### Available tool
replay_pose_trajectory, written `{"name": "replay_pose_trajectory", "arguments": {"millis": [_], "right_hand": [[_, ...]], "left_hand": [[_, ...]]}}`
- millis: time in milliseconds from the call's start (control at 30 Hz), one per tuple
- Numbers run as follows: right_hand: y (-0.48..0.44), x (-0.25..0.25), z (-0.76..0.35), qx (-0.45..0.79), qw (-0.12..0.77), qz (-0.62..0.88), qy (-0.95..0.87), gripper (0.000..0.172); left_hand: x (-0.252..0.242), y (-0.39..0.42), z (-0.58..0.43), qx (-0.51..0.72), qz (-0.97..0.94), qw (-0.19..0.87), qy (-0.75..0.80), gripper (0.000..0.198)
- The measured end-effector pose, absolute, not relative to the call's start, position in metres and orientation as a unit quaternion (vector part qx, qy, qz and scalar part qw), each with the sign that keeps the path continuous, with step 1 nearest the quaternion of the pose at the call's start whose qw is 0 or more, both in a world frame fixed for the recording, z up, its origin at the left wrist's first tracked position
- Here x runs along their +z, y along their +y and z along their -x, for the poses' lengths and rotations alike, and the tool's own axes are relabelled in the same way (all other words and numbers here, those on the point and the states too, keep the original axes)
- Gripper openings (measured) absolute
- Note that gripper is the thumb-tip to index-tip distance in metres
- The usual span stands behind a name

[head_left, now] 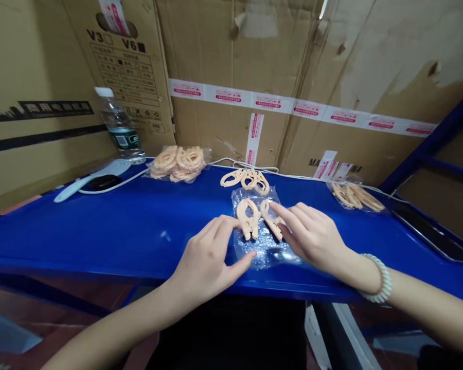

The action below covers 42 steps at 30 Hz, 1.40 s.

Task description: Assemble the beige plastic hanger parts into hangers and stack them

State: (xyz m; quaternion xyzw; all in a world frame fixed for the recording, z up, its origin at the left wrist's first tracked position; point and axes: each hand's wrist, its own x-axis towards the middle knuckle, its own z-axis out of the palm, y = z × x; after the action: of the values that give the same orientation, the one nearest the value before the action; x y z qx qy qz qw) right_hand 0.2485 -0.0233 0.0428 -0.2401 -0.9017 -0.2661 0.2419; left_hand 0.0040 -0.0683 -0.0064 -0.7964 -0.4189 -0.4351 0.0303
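Far cardboard: behind the table stands brown cardboard [231, 51]. White tape [268, 101] with small red printing crosses it. Low on the right I read "MA" and "NA"; other tape covers the letters between.
Left box: this box [31, 61] shows "V3" and "V6", and the square after V6 is filled black. Chinese characters are also printed.
Blue table: the table [119, 226] carries everything before me.
My hands: my left hand [204, 252] has its thumb spread from the fingers, one fingertip at the left clip. My right hand [312, 234] is bent over the right clip; I cannot tell if it pinches.
Bottle: at far left, the bottle [123, 134] has clear liquid, green label, white cap.
Clear bags: the left bag [206, 155] and the right bag [349, 181] each hold several peach pieces. The flat bag [260, 257] lies under my clips.
Loose pieces: three loose pieces [244, 181] lie just beyond.
My clips: the left clip [250, 224] points its round loop far, long axis near to far. The right clip [272, 223] slants from far left to near right.
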Motion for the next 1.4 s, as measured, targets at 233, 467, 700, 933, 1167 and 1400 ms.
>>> {"name": "replay_pose_trajectory", "arguments": {"millis": [233, 467, 700, 933, 1167, 1400], "right_hand": [[-0.052, 0.035, -0.234, -0.252, 0.217, 0.130, -0.934, 0.014], [-0.026, 0.020, -0.196, -0.238, 0.082, 0.246, -0.936, 0.035], [-0.012, 0.019, -0.191, -0.137, 0.034, 0.249, -0.958, 0.032], [-0.001, 0.025, -0.192, -0.118, 0.030, 0.206, -0.971, 0.024], [0.013, 0.026, -0.186, -0.086, 0.024, 0.212, -0.973, 0.032], [-0.014, 0.043, -0.194, -0.061, 0.064, 0.251, -0.964, 0.025]], "left_hand": [[-0.007, -0.059, -0.023, -0.401, 0.782, 0.063, -0.473, 0.011], [-0.020, -0.053, -0.011, -0.384, 0.777, 0.074, -0.493, 0.013], [-0.023, -0.051, -0.011, -0.301, 0.815, 0.022, -0.495, 0.062], [-0.018, -0.050, -0.010, -0.282, 0.808, 0.018, -0.517, 0.069], [-0.022, -0.049, -0.010, -0.263, 0.815, 0.034, -0.515, 0.067], [-0.016, -0.050, -0.004, -0.293, 0.825, 0.003, -0.483, 0.067]]}}
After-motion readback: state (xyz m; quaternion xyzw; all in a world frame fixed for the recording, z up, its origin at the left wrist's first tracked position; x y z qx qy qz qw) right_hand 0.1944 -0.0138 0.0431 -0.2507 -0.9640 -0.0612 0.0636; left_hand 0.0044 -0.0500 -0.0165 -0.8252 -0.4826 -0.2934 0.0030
